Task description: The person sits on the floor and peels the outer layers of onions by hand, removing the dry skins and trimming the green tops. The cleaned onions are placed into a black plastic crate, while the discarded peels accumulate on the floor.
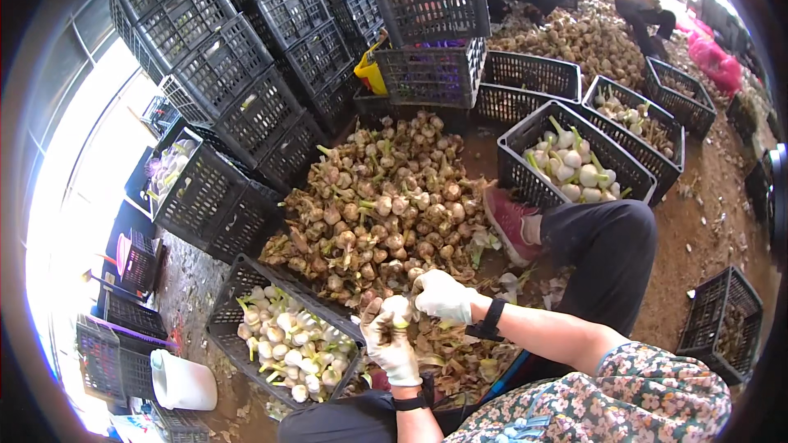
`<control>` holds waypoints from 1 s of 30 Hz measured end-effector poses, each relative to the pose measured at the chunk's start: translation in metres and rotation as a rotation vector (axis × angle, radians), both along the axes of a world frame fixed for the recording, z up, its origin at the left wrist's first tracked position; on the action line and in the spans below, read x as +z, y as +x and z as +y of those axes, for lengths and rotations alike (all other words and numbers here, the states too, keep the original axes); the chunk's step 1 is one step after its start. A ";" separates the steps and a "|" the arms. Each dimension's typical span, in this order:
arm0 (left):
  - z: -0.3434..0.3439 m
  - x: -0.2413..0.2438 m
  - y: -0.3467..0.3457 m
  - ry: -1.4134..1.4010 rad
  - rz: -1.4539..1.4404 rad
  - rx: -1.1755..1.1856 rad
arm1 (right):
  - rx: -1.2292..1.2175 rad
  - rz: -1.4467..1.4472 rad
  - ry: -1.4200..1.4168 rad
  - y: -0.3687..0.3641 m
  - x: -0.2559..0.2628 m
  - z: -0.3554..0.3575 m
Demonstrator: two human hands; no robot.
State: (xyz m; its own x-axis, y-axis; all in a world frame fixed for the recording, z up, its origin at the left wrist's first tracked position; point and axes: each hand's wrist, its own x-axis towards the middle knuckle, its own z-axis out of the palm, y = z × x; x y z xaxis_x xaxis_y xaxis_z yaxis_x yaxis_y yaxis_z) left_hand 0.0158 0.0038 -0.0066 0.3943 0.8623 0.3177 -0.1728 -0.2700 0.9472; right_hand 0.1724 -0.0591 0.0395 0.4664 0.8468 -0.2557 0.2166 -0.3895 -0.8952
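My left hand, in a white glove with dirt-stained fingers, is closed around a pale garlic bulb. Close beside it on the right, my right hand has its gloved fingers curled; whether it holds anything is hidden. Beyond both hands lies a large heap of unpeeled garlic bulbs with dirty skins and short stems. At the left, a black plastic crate holds cleaned white garlic bulbs. Loose garlic skins cover the ground below my hands.
Another black crate of white garlic stands right, past my shoe. Tall crate stacks rise at the back left. A white plastic container lies lower left. Several people sit by a farther garlic heap.
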 end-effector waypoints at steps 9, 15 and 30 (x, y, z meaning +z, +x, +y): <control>0.008 0.008 -0.001 -0.705 -0.684 -0.184 | 0.059 -0.411 -0.097 0.015 -0.066 -0.020; 0.009 0.029 0.007 -0.874 -0.704 -0.259 | 0.100 -0.181 -0.293 0.025 -0.097 -0.013; 0.104 0.058 -0.022 -0.565 -1.058 0.051 | -0.602 0.040 0.025 0.127 -0.230 0.212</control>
